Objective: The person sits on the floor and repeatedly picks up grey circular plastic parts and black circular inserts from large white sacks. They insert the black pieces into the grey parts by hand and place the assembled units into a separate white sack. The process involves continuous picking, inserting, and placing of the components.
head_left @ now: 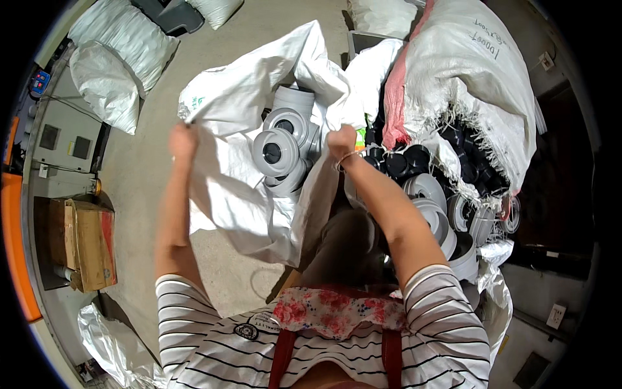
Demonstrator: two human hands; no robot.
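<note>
A large white woven sack [227,162] stands with its mouth wide apart in front of me. My left hand [184,141] is closed on the sack's left edge. On the other side, my right hand [342,139] grips the sack's right edge in a fist. Several grey plastic pipe fittings [293,104] lie inside the sack. Dark round parts show in the openings of some of them. The bottom of the sack is hidden beneath the fittings and folds.
At the right, a big white sack [476,58] spills black caps [398,162]. More grey pipe fittings [431,217] are piled beside my right arm. Filled white sacks [123,45] rest on the floor at the far left. A cardboard box [91,243] stands near the left machine.
</note>
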